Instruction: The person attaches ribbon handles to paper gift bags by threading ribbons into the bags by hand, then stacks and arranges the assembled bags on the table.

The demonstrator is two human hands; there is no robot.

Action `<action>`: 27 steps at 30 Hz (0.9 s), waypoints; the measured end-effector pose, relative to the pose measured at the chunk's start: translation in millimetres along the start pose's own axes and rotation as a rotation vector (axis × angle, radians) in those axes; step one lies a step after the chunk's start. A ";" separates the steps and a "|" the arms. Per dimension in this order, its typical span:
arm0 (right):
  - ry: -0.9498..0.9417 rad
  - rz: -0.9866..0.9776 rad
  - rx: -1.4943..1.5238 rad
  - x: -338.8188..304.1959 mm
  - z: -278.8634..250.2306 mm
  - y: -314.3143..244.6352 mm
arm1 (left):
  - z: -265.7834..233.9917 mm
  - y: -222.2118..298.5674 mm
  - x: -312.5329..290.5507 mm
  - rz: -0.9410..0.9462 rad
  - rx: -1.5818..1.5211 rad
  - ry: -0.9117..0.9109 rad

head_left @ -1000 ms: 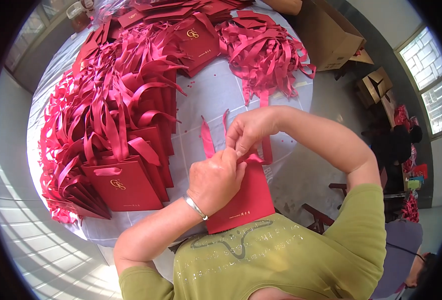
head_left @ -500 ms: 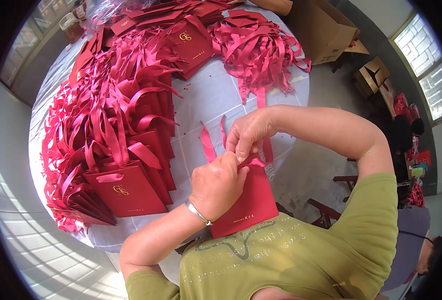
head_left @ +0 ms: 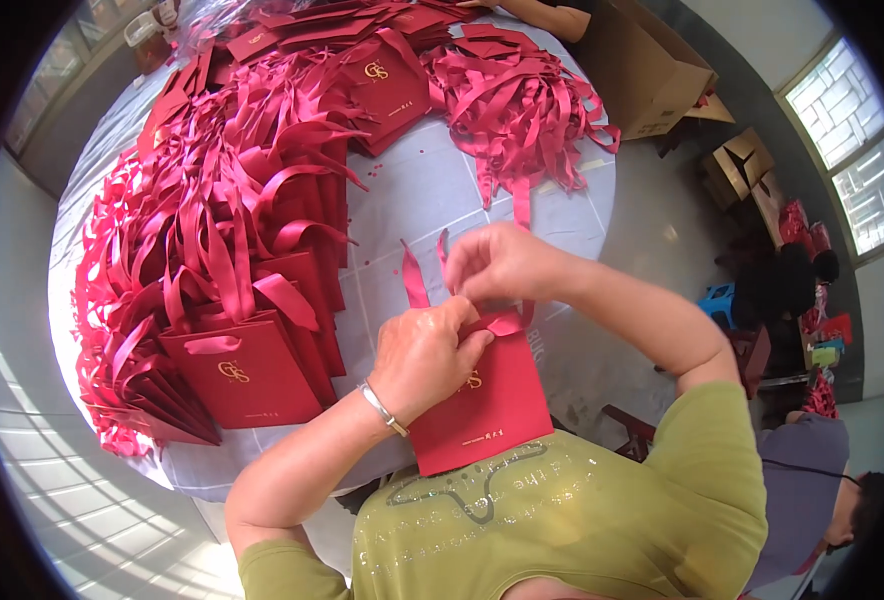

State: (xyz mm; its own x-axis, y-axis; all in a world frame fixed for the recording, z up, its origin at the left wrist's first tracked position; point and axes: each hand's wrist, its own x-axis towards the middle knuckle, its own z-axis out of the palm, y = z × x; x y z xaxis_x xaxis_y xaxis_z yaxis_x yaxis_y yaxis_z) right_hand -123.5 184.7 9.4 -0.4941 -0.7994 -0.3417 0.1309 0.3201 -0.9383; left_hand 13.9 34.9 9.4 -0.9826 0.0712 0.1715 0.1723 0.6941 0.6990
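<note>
A red paper gift bag with gold print leans against my shirt at the table's near edge. My left hand is closed on its top edge, with the thumb lying by a pink-red ribbon across the bag's mouth. Just above that edge is my right hand, its fingers curled together in a pinch; whatever lies between the fingertips is hidden. Two loose ribbon ends stand up beyond the bag, one ribbon end left of my right hand and the other partly behind its fingers.
Rows of red bags with ribbon handles fill the table's left side. A heap of loose ribbons lies at the far right of the pale tablecloth. A cardboard box stands beyond. Other people are at the far edge and lower right.
My right hand has lifted slightly up and away from the bag's top edge. My left hand keeps its hold on the bag. The whole view has shifted a little.
</note>
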 end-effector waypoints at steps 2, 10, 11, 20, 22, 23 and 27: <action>0.119 -0.182 0.015 9.7 -7.5 6.7 | -0.8 6.7 -0.7 0.010 -0.015 -0.061; 0.355 -0.300 -0.128 48.6 -24.4 13.6 | 3.9 2.1 -2.2 0.030 0.034 -0.048; 0.371 -0.313 -0.138 49.3 -24.4 13.6 | 3.6 2.5 -2.1 0.030 0.030 -0.047; 0.447 -0.253 -0.083 45.6 -20.9 10.2 | 4.9 0.3 -2.3 0.031 0.041 -0.052; 0.433 -0.260 -0.104 46.0 -20.2 10.3 | 6.0 0.3 -2.5 0.028 0.035 -0.052; 0.420 -0.265 -0.126 46.0 -19.8 10.5 | 6.5 0.1 -2.7 0.027 0.028 -0.053; 0.412 -0.248 -0.140 42.7 -19.1 9.4 | 8.0 -2.1 -1.9 -0.007 0.042 -0.077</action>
State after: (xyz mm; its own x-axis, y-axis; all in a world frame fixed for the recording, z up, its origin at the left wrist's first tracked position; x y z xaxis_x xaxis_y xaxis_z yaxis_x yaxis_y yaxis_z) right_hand -159.8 163.2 -13.0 -0.7982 -0.6015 -0.0330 -0.1361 0.2334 -0.9628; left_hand 14.9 39.1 2.0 -0.9864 0.1204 0.1115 0.1641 0.7241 0.6699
